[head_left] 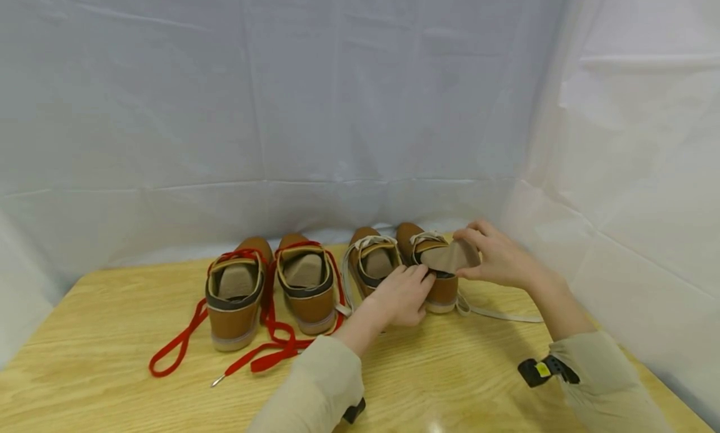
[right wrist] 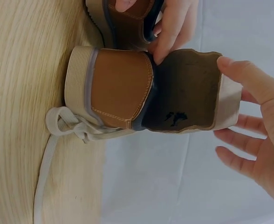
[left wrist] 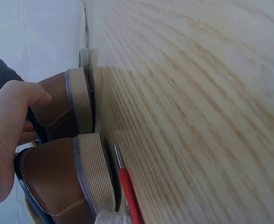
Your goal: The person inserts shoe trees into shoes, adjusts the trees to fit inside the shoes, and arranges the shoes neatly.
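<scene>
Sleeves of beige cloth enter from six o'clock, and the pale wood-grain table (head_left: 112, 308) runs away beneath them toward the white sheeting behind.

Nearest the viewer, the left hand (head_left: 400, 295) rests at the heel of the rightmost tan leather shoe with cream laces (head_left: 434, 277), its fingers curled onto the dark collar rim, apparently to steady the shoe and keep the opening spread; the left wrist view shows those fingers bent over the collar edge.

Just beyond, at about one o'clock from it, the right hand (head_left: 497, 258) holds the tan, foot-shaped insole (head_left: 450, 256). The thumb lies along one edge and the fingers spread loosely behind, so the grip is a light pinch rather than a fist. The insole's heel end stands up out of the shoe while its front end dips inside, bent as it goes in. The right wrist view shows the insole's dark underside (right wrist: 186, 91) curving out of the collar.

At nine o'clock stands its cream-laced partner (head_left: 372, 262), then two matching shoes with red laces (head_left: 270, 283), loose ends trailing forward. All four point away, heels toward the person.
</scene>
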Action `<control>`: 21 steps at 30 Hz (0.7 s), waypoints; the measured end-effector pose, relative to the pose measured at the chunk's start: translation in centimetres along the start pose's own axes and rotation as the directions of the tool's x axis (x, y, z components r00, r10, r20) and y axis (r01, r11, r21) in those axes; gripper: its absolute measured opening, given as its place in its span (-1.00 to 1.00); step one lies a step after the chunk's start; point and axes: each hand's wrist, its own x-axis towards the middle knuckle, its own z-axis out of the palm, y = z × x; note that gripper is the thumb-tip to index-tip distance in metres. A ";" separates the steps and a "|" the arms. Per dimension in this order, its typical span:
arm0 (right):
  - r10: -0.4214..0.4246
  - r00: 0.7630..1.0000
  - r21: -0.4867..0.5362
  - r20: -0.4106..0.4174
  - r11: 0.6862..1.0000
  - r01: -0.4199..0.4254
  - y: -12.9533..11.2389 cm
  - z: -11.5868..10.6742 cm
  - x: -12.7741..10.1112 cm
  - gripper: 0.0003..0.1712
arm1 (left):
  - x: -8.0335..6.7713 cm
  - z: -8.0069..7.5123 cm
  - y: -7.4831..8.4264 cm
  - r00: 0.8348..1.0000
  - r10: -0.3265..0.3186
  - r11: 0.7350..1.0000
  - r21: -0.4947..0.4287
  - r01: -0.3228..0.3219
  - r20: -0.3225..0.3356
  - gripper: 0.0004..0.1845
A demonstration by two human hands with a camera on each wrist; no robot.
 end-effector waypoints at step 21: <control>0.034 0.998 -0.129 0.044 0.991 -0.028 -1.0 0.6 1.1 -0.32 | -0.1 0.1 0.2 1.000 0.007 1.000 0.020 -0.007 -0.013 -0.36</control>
